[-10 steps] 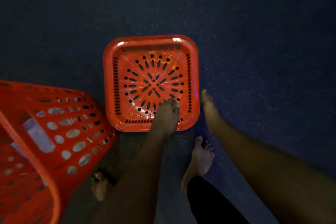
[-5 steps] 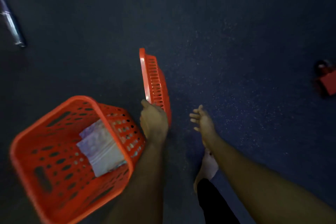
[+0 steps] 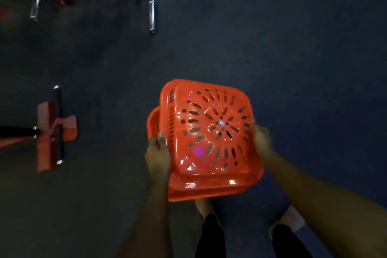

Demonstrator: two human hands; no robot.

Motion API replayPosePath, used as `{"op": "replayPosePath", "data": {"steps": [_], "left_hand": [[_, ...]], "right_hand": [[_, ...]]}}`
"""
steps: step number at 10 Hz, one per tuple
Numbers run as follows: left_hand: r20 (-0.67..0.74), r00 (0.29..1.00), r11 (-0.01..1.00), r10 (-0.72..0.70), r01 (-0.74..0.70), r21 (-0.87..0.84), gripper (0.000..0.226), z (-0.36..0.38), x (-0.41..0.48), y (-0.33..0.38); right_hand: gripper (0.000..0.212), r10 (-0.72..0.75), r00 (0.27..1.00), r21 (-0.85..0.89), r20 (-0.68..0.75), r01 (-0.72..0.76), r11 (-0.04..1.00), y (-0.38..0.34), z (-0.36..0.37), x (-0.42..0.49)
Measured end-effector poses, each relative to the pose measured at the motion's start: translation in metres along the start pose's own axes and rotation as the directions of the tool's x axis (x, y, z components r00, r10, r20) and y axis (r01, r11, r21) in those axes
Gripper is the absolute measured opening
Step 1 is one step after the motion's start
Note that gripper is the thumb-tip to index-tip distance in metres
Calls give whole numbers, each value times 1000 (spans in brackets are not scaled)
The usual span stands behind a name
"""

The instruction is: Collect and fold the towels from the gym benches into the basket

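Dim, motion-blurred wide-angle view; glare on orange basket lid (image 3: 209, 136), perhaps from overhead.

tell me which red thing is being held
The orange basket, held between left hand and right hand; the red gym frames stand apart, untouched.

The orange-red plastic basket (image 3: 209, 192) is held off the floor (image 3: 293, 48), tilted, between the left hand (image 3: 158, 157) and the right hand (image 3: 261, 140), each gripping one side. A matching square lid (image 3: 211, 132) covers its mouth. The lid is glossy, pierced by rings of oval holes and edge slots, with a small blue sticker at its centre. The basket's rim shows past the lid's left and near edges.
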State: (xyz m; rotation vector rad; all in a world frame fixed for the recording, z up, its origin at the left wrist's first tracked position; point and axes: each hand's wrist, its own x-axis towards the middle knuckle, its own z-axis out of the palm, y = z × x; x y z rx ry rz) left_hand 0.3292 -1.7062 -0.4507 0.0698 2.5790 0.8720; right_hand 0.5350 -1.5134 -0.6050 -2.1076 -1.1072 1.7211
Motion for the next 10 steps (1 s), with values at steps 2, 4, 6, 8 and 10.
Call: {"op": "replayPosePath", "data": {"steps": [2, 4, 6, 8, 10], "left_hand": [[55, 998, 976, 3, -15, 219, 46, -29, 38, -89], [170, 978, 990, -125, 112, 87, 39, -18, 41, -118], [422, 888, 973, -184, 225, -48, 82, -20, 16, -133], [465, 854, 968, -232, 155, 198, 91, -16, 25, -125], [376, 917, 972, 133, -194, 129, 64, -67, 21, -30]], "right_hand": [[69, -330, 906, -519, -267, 153, 841, -30, 53, -110], [69, -454, 833, -594, -317, 199, 779, -10, 57, -136], [74, -449, 871, -656, -198, 222, 721, 17, 65, -146], [82, -362, 931, -731, -37, 222, 646, 7, 53, -141], [56, -549, 836, -573, 32, 465, 675, -85, 23, -185]]}}
